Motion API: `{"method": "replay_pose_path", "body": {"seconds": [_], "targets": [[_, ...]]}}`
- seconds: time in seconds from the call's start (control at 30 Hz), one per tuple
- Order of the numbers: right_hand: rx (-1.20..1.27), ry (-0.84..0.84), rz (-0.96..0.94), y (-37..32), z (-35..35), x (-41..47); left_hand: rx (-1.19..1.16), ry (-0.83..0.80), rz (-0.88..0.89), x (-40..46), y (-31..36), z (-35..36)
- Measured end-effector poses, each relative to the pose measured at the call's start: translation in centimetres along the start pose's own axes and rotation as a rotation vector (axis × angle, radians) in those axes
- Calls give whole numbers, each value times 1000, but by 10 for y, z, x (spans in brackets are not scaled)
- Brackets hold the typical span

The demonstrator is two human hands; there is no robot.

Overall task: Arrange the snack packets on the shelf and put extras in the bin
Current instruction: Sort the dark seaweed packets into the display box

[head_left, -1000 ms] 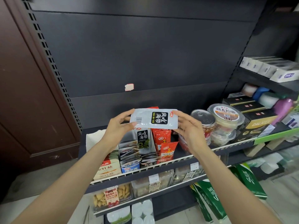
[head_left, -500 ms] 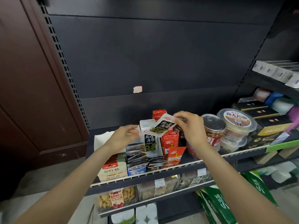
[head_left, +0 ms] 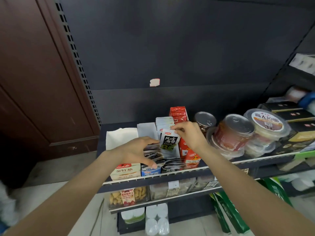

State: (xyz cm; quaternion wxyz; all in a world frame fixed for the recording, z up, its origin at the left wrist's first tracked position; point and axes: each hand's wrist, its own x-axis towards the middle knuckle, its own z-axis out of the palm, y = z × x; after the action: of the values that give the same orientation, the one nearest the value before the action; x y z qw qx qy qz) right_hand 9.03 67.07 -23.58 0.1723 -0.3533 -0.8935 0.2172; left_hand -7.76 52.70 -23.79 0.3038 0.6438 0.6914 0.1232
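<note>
A white snack packet with a black label stands upright at the front of a row of like packets on the black shelf. My right hand pinches the top edge of this packet. My left hand lies spread over a stack of flat dark packets just to its left, thumb on the blue box at the shelf's front. Red packets stand behind and to the right, and an orange one sits below my right wrist.
A cream box and white paper sit at the shelf's left. Jars and a lidded noodle bowl crowd the right. Lower shelves hold snack bags. A brown door stands at left.
The packet I held flat in both hands above the shelf has come down and now stands upright in the row. My left hand has let go of it and dropped onto the flat packets.
</note>
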Motion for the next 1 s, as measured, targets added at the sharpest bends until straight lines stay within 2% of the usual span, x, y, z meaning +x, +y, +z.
{"method": "replay_pose_path", "body": {"seconds": [0.1, 0.33, 0.57, 0.73, 1.0], "targets": [[-58, -71, 23, 1, 13, 2, -11, 9, 4, 0, -3, 3], [-104, 65, 43, -9, 23, 13, -5, 15, 2, 0, -3, 5], [-196, -87, 14, -8, 19, 11, 29, 35, -5, -3, -1, 6], [-86, -101, -7, -8, 2, -12, 108, 112, 11, -9, 2, 8], [-111, -310, -64, 1, -6, -49, 89, 142, 0, -17, 7, 15]]}}
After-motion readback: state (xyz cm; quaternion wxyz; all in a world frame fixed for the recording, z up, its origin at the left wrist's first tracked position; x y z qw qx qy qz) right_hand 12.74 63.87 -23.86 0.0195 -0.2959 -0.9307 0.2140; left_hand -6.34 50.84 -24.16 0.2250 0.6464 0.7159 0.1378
